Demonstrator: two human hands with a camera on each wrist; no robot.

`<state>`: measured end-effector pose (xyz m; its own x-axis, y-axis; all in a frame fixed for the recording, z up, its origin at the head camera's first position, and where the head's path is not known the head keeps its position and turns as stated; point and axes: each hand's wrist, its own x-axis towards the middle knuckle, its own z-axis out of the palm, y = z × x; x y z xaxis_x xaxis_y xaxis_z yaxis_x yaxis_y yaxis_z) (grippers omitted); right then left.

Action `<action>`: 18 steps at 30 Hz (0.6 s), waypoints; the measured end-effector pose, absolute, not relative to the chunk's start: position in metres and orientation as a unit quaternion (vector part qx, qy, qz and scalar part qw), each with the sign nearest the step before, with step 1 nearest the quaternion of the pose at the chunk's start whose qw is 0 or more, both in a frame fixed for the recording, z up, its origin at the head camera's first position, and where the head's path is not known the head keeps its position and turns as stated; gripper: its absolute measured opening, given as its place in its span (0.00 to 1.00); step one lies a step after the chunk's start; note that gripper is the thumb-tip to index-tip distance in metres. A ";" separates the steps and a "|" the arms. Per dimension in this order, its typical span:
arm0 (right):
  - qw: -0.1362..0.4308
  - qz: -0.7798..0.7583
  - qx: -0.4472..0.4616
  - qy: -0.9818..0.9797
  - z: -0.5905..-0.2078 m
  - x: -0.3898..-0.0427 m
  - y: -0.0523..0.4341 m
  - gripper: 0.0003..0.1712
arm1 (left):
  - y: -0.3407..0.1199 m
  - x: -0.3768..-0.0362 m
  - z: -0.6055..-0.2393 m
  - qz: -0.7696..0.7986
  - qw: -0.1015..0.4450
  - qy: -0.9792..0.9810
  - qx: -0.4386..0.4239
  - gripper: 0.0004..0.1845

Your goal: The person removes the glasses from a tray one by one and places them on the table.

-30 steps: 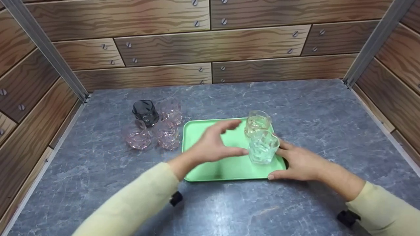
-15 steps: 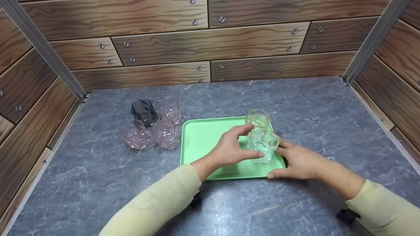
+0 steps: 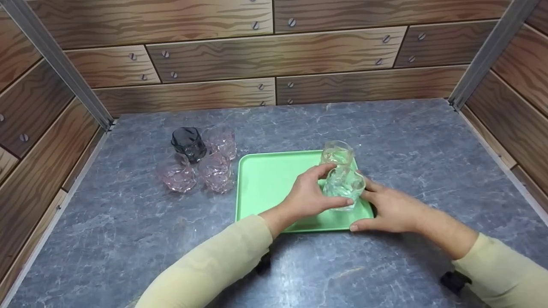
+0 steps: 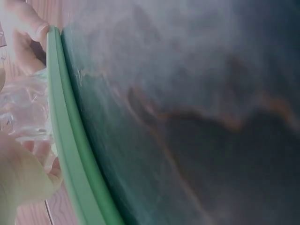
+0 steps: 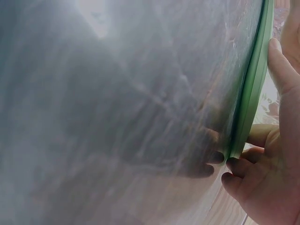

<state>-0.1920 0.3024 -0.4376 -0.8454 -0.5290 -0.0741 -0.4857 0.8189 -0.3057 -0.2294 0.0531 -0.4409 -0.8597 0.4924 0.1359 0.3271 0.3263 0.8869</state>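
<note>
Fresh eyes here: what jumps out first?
Probably the bright green tray, vivid on the gray tabletop. Then the left hand around a clear glass on the tray's right side, the right hand gripping its near right corner. The dark glass stands out beside three pink glasses, left.

The tray [image 3: 274,179] holds a far glass [image 3: 337,152] at two o'clock and a near glass [image 3: 346,186] at four. Four other glasses [image 3: 217,173] cluster outside at ten.

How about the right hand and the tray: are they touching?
Touching. In the right wrist view, the right hand has its thumb against the tray.
</note>
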 end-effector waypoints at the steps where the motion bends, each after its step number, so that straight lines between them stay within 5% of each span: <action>1: 0.077 -0.140 -0.267 0.950 -0.438 -0.192 0.303 0.61 | 0.054 -0.229 -0.441 0.523 0.077 0.811 0.250 0.49; 18: 0.067 -0.148 -0.272 0.949 -0.438 -0.192 0.303 0.59 | 0.063 -0.225 -0.442 0.558 0.093 0.801 0.197 0.46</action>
<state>-0.1921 0.3033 -0.4384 -0.8432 -0.5356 -0.0469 -0.4959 0.8085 -0.3167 -0.2252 0.0626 -0.4418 -0.9054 0.4187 0.0703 0.2108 0.2996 0.9305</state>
